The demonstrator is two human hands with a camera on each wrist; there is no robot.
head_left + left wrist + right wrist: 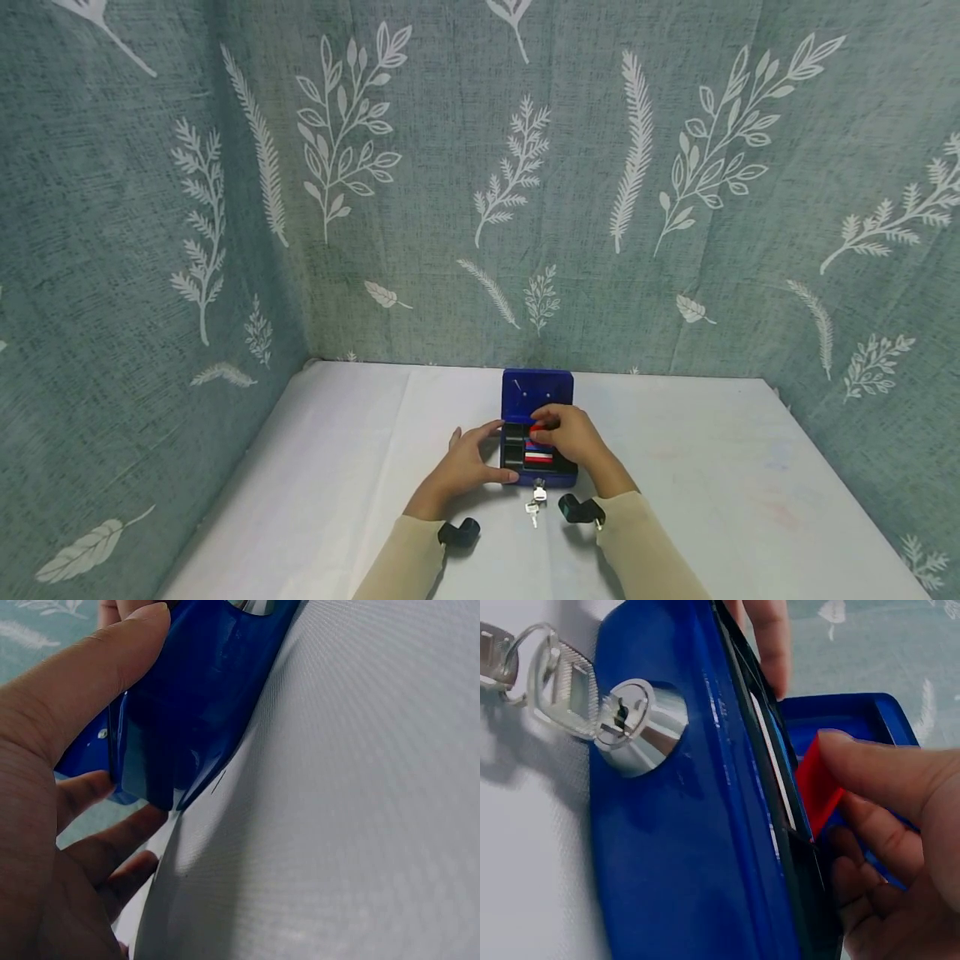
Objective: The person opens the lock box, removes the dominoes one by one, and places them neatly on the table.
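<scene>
A blue metal box [540, 481] stands with its lid [537, 392] raised; inside is a black tray with compartments. The left hand [467, 463] grips the box's left side, its thumb at the front corner; in the left wrist view this hand [82, 750] has its thumb on the blue box [202, 682] and fingertips along the side. Over the tray, the right hand [572, 435] pinches a red piece; in the right wrist view the hand [900, 825] holds this red piece [819, 787] between thumb and fingers, its lower end at the tray. Red, white and blue pieces [538, 457] lie in the tray.
Keys [534, 507] hang from the lock [641, 724] at the front of the box and lie on the white tablecloth [420, 417]. A patterned green cloth [450, 292] stands behind and to the left. Both wrists carry small black devices.
</scene>
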